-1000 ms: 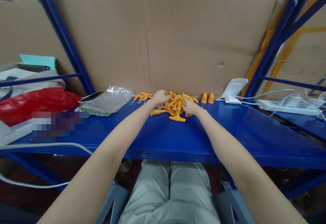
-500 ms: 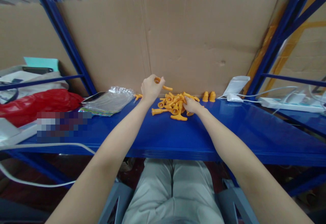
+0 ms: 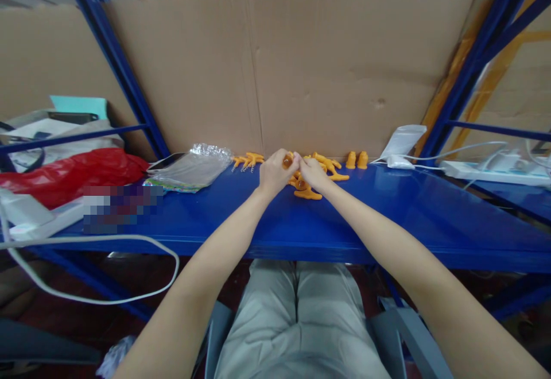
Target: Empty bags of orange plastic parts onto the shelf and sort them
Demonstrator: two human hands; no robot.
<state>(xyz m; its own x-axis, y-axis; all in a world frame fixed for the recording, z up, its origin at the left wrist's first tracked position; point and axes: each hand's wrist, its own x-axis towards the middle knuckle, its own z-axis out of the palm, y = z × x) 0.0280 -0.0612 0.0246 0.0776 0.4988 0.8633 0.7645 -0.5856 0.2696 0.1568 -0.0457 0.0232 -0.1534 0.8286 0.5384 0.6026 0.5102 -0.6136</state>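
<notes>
My left hand (image 3: 278, 173) is wrapped round an orange corkscrew (image 3: 287, 162), whose round open end faces me. My right hand (image 3: 313, 172) is closed against it, fingertips touching those of my left; the corkscrew's handle end is hidden between the two hands. Beneath and behind them lies a pile of orange corkscrews (image 3: 307, 194), partly covered by my hands. Left of the hands, several orange T-shaped handles with bare metal spirals (image 3: 249, 159) lie in a row. Two orange sleeves (image 3: 357, 160) stand upright to the right of the pile.
Everything rests on a blue shelf (image 3: 387, 212) backed by cardboard (image 3: 322, 69). To the left are clear plastic bags (image 3: 189, 169) and a red bag (image 3: 81, 175). A white power strip (image 3: 495, 173) with cables lies at the right. A white cable (image 3: 176, 258) loops at the front left.
My left hand has moved right and lower with the corkscrew. My right hand has left the pile and come across to meet it. The view has shifted slightly.
</notes>
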